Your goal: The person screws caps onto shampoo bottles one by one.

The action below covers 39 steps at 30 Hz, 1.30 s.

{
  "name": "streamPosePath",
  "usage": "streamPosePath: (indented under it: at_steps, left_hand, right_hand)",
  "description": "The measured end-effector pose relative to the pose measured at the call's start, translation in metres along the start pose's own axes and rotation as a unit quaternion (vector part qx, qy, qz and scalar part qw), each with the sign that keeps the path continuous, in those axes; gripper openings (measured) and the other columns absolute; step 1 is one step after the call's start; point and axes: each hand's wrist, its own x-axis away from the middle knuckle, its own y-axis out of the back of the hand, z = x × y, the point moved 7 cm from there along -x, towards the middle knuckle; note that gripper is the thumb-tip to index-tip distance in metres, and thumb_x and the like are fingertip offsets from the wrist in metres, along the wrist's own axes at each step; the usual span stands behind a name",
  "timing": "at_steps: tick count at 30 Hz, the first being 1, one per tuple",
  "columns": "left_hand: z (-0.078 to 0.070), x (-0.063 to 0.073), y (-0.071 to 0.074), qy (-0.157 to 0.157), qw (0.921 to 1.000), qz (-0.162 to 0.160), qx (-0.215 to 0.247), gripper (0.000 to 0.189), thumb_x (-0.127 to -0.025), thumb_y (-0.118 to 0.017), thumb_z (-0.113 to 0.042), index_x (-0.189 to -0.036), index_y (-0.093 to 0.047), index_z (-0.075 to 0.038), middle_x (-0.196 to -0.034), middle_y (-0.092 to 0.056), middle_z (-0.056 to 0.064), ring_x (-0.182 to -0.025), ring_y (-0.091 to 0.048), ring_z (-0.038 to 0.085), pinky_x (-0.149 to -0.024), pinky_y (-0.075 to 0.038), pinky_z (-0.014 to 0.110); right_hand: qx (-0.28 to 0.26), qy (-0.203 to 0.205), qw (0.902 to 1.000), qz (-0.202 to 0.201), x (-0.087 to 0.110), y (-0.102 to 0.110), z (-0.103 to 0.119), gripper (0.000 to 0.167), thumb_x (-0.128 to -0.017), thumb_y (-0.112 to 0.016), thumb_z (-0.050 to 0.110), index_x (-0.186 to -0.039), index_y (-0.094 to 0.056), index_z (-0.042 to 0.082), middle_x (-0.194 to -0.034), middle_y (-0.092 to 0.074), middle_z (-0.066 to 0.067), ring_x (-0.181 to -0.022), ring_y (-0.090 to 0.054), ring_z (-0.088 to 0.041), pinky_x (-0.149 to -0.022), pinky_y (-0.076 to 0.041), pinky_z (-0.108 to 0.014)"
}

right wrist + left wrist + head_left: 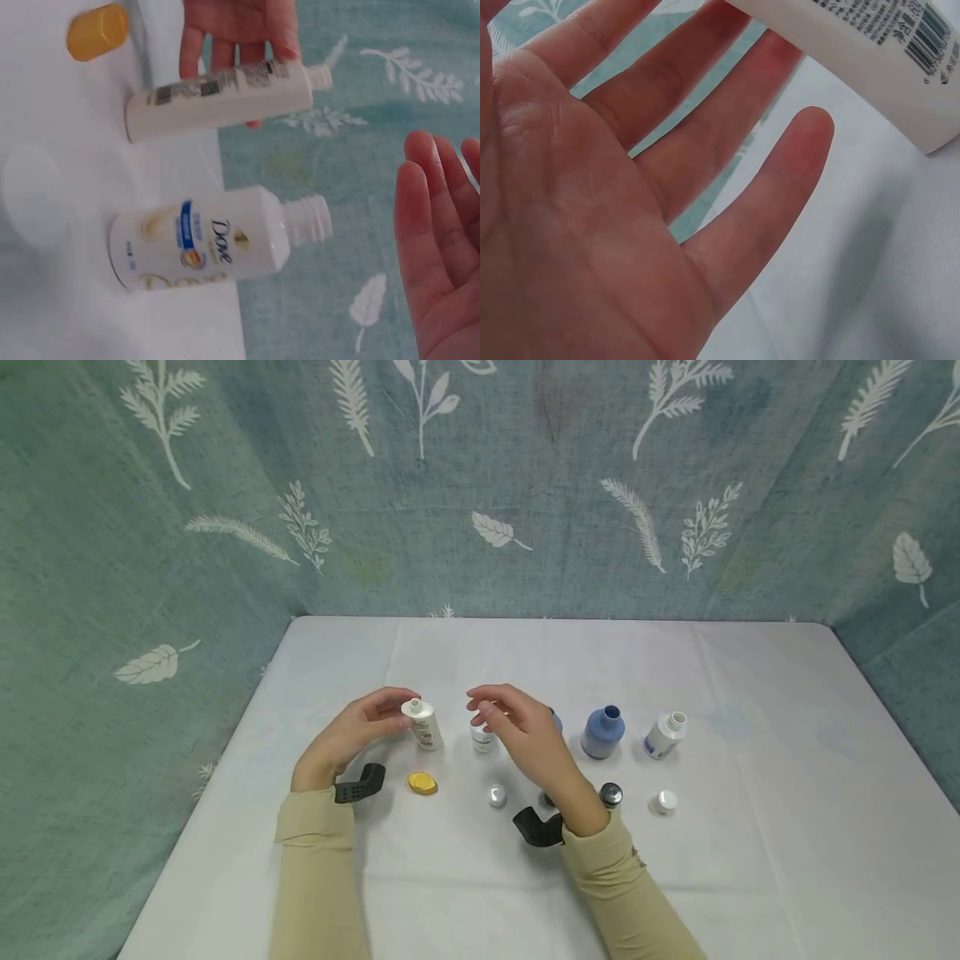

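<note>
My left hand [358, 728] holds a white bottle [423, 727] near its top, thumb on one side and fingers on the other. The bottle has no cap on its narrow neck and leans a little; printed text and a barcode show in the left wrist view. My right hand [523, 731] is raised with loosely bent fingers and nothing in its grasp. It partly covers a white Dove bottle [199, 240] in the head view. That bottle stands uncapped, its threaded neck bare. A yellow cap [422, 783] lies in front of the bottle at my left hand.
Further right stand an uncapped blue bottle [603, 732] and an uncapped white bottle [665, 735]. Another blue bottle [557, 720] is mostly behind my right hand. Nearer me lie a silver cap [497, 796], a dark shiny cap [611, 794] and a white cap [664, 802].
</note>
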Motion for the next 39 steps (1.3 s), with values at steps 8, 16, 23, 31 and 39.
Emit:
streamPosePath:
  at_steps: [8, 16, 23, 31, 39]
  left_hand:
    - [-0.016, 0.008, -0.005, 0.002, 1.0000, -0.005, -0.008, 0.042, -0.083, -0.064, -0.026, -0.121, -0.050, -0.016, -0.121, -0.052, 0.003, -0.112, -0.047, 0.019, -0.096, -0.030, 0.045]
    - [0.001, 0.006, 0.001, -0.024, 0.9996, -0.005, 0.011, 0.040, -0.084, -0.063, -0.024, -0.122, -0.051, -0.017, -0.121, -0.052, 0.005, -0.110, -0.049, 0.021, -0.095, -0.031, 0.044]
    - [0.008, -0.001, 0.000, -0.042, 0.9990, 0.005, 0.010, 0.042, -0.083, -0.063, -0.028, -0.123, -0.050, -0.019, -0.121, -0.052, 0.004, -0.110, -0.049, 0.021, -0.093, -0.033, 0.045]
    - [0.004, -0.001, -0.003, -0.044, 0.9990, 0.004, 0.002, 0.042, -0.083, -0.063, -0.030, -0.121, -0.051, -0.020, -0.120, -0.053, 0.003, -0.109, -0.050, 0.021, -0.092, -0.033, 0.046]
    - [0.003, -0.003, -0.003, -0.041, 0.9991, 0.004, 0.002, 0.039, -0.083, -0.063, -0.028, -0.120, -0.053, -0.020, -0.118, -0.054, 0.003, -0.107, -0.050, 0.021, -0.092, -0.035, 0.043]
  right_hand:
    - [0.033, 0.027, 0.9983, 0.040, 0.001, -0.023, -0.007, 0.022, -0.094, -0.044, 0.027, -0.110, -0.058, 0.022, -0.099, -0.059, 0.008, -0.083, -0.059, -0.005, -0.070, -0.048, -0.023]
    - [0.061, 0.012, 0.9898, 0.128, 0.007, -0.052, -0.012, 0.028, -0.093, -0.045, 0.033, -0.112, -0.059, 0.018, -0.104, -0.058, 0.010, -0.087, -0.055, 0.000, -0.074, -0.046, -0.022]
    - [0.096, 0.034, 0.9788, 0.178, 0.012, -0.071, -0.010, 0.023, -0.093, -0.044, 0.026, -0.110, -0.059, 0.020, -0.107, -0.057, 0.010, -0.091, -0.052, 0.001, -0.078, -0.044, -0.023]
    - [0.151, 0.023, 0.9668, 0.205, 0.016, -0.085, -0.019, 0.026, -0.093, -0.046, 0.029, -0.116, -0.054, 0.021, -0.116, -0.051, 0.011, -0.103, -0.048, -0.001, -0.082, -0.042, -0.023]
    - [0.161, -0.011, 0.9655, 0.204, 0.017, -0.087, -0.028, 0.040, -0.094, -0.043, 0.034, -0.131, -0.044, 0.020, -0.128, -0.045, 0.006, -0.110, -0.048, -0.012, -0.088, -0.040, -0.029]
